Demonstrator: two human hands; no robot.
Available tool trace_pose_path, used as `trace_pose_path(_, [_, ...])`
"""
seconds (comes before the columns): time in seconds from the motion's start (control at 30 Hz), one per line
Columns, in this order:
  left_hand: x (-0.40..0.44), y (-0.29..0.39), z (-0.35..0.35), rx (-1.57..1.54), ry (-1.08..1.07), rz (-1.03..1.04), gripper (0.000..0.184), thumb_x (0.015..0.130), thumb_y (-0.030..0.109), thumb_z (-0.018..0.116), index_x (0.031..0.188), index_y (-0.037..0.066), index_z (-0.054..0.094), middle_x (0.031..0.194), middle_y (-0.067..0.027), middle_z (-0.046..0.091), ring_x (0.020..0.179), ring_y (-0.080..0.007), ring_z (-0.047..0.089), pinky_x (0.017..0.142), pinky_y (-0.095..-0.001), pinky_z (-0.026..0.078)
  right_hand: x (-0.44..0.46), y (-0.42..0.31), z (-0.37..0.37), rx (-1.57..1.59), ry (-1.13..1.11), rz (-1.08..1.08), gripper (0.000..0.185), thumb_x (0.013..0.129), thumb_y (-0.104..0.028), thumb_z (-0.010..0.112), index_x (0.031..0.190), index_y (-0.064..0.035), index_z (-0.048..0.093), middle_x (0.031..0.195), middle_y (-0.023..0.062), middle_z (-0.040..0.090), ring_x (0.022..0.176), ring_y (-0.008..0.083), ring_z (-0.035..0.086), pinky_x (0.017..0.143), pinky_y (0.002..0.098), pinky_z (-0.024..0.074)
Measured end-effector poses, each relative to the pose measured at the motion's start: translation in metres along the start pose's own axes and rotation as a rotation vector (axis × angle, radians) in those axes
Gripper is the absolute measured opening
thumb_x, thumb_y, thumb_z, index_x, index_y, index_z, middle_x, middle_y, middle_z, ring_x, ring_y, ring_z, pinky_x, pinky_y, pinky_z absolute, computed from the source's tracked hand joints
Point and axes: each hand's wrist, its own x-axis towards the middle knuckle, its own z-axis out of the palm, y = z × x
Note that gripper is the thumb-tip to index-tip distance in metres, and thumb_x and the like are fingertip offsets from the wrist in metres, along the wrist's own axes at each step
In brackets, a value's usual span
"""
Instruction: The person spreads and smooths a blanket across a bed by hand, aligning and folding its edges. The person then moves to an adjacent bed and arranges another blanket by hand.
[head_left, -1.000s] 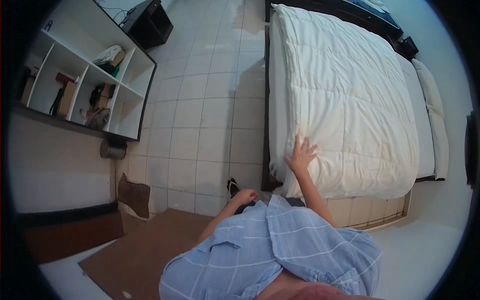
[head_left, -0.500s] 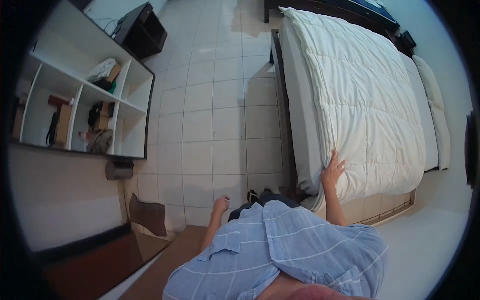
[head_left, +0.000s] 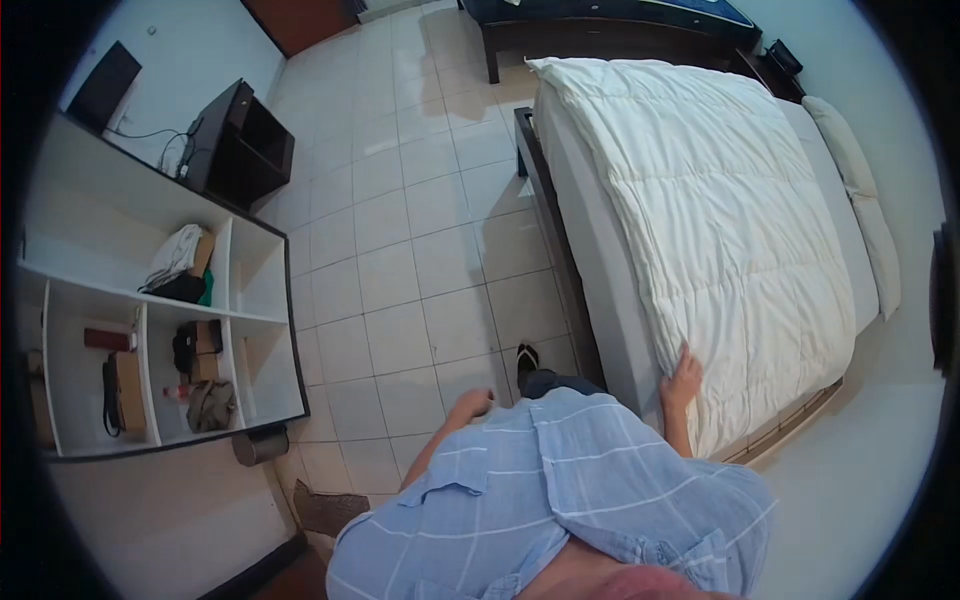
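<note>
My right hand (head_left: pixel 682 380) lies on the edge of the white quilted comforter (head_left: pixel 730 200), near the corner closest to me. Its fingers are stretched out and touch the fabric without gripping it. Low in front of my body, my left hand (head_left: pixel 470 405) hangs over the tiled floor with its fingers curled in, and nothing shows in it. The comforter covers most of the mattress (head_left: pixel 600 250), whose side stays bare along the left.
A dark bed frame (head_left: pixel 560 270) borders the aisle of floor tiles (head_left: pixel 390 270). Left stands a white shelf unit (head_left: pixel 285 330) with bags and boxes, behind it a dark cabinet (head_left: pixel 215 150). Another bed (head_left: pixel 610 35) is at the back. Pillows (head_left: pixel 840 150) lie along the right wall.
The view has moved forward and tilted up; the shelf and mat now sit lower, and the far wall shows. My right hand remains on the comforter, and my left hand stays curled.
</note>
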Motion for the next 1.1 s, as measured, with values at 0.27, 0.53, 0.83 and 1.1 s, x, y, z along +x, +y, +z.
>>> trace_pose_path(0.27, [0.053, -0.109, -0.132, -0.628, 0.551, -0.225, 0.026, 0.073, 0.017, 0.049, 0.095, 0.006, 0.056, 0.078, -0.0144, 0.061, 0.072, -0.0263, 0.06, 0.063, -0.0355, 0.047, 0.188, -0.149, 0.056, -0.184, -0.018, -0.038, 0.073, 0.062, -0.003, 0.057, 0.128, -0.0208, 0.032, 0.124, 0.0185, 0.036, 0.108, 0.0357, 0.039, 0.084, 0.0462, 0.0376])
trace_pose_path(0.53, [0.087, -0.208, -0.226, -0.503, 0.118, -0.374, 0.03, 0.069, 0.015, 0.052, 0.096, 0.004, 0.057, 0.069, -0.0108, 0.06, 0.057, -0.0195, 0.058, 0.051, -0.0322, 0.046, 0.335, -0.223, 0.112, 0.002, 0.026, 0.174, 0.045, 0.066, -0.015, 0.058, 0.111, -0.0106, 0.052, 0.104, 0.0167, 0.053, 0.094, 0.0338, 0.05, 0.079, 0.0405, 0.0417])
trace_pose_path(0.83, [0.264, -0.227, -0.553, -0.165, 0.112, -0.196, 0.022, 0.069, 0.017, 0.048, 0.083, 0.002, 0.058, 0.065, -0.0112, 0.059, 0.056, -0.0185, 0.058, 0.051, -0.0333, 0.045, 0.356, -0.23, 0.159, -0.043, 0.298, 0.4, 0.03, 0.069, -0.017, 0.056, 0.096, -0.0037, 0.058, 0.091, 0.0163, 0.056, 0.085, 0.0314, 0.052, 0.077, 0.0391, 0.0414])
trace_pose_path(1.1, [0.444, 0.044, -0.767, -0.615, 0.059, 0.403, 0.035, 0.082, 0.03, 0.048, 0.103, 0.004, 0.053, 0.086, -0.0058, 0.059, 0.073, -0.0138, 0.055, 0.063, -0.0263, 0.044, 0.422, -0.309, 0.148, -0.114, 0.24, 0.647, 0.032, 0.067, -0.011, 0.056, 0.099, -0.0078, 0.054, 0.095, 0.0138, 0.054, 0.088, 0.033, 0.05, 0.076, 0.0403, 0.0402])
